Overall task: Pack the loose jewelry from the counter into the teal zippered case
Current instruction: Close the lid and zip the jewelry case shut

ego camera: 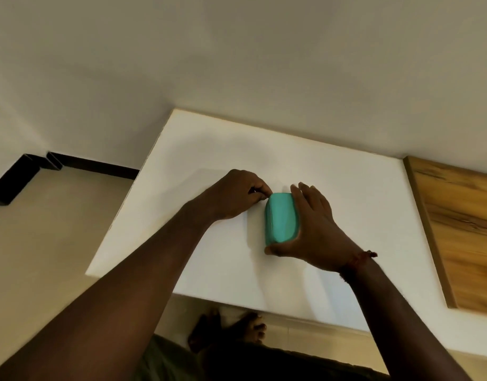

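Bare forearms, left (127, 284) and right (401, 312), reaching up from the bottom of the head view over a dark lap (278, 364). Behind everything, plain pale wall (237, 50). Below it, white counter (346, 188), butted against the wall at its far edge. To the left, beige floor (44, 229) edged by dark skirting (94, 163). On the right, wood-grain panel (462, 232), set against the counter's edge. Beneath the counter's near edge, two bare feet (228, 328) on the floor. Near the counter's middle, right hand (311, 229) gripping the teal case (280, 218), thumb hooked round the near end, fingers laid along the right side up to the far end. Left hand (234, 195) curled, fingertips pinching at the case's far left corner; whatever sits between them too small to tell. Case lying flat on the counter, looking closed, held between the two hands. Red thread (357, 261) tied round the right wrist.
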